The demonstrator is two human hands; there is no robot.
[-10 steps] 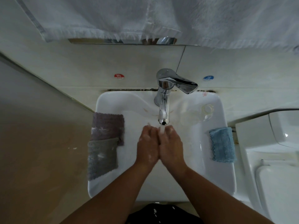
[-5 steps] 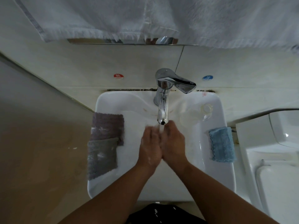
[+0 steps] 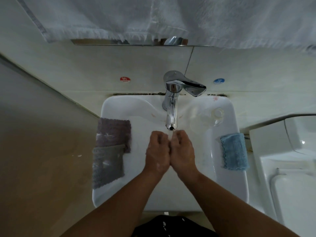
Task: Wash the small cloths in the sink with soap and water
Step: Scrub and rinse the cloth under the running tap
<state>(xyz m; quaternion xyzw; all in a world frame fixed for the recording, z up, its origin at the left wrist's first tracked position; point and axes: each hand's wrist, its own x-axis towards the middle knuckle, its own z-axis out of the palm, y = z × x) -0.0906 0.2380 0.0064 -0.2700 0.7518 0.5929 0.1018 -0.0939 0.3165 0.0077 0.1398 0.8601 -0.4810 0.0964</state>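
Left grip (image 3: pixel 158 152) and right grip (image 3: pixel 183 151) are held side by side, edges touching, backs up, directly below the spout of the faucet (image 3: pixel 171 115). Both are loosely clenched, with the fingers curled under at the knuckles, and nothing is held in either. Small white flecks of foam are seen on the wet skin. A thin stream of water (image 3: pixel 171 134) falls between the two sets of knuckles.

The faucet is polished chrome, with a rounded body and a flat lever turned to the right. The sink (image 3: pixel 119 106) is a glossy white rectangular basin with rounded corners.

Three small cloths are draped over the rim, all apart from the grips. On the left rim a purple-grey cloth (image 3: pixel 113 132), knobbly and square, is laid nearer the wall, and a grey cloth (image 3: pixel 107 165) of similar nap overlaps its near edge; both carry white specks. On the right rim a fluffy blue cloth (image 3: pixel 234 151) with a scalloped edge is folded. The grips lie between the left pair and the blue one.

A clear vessel (image 3: pixel 217 113) is set at the back right corner, too faint to be identified. A white terry towel (image 3: pixel 153 17) hangs above the tiled wall.
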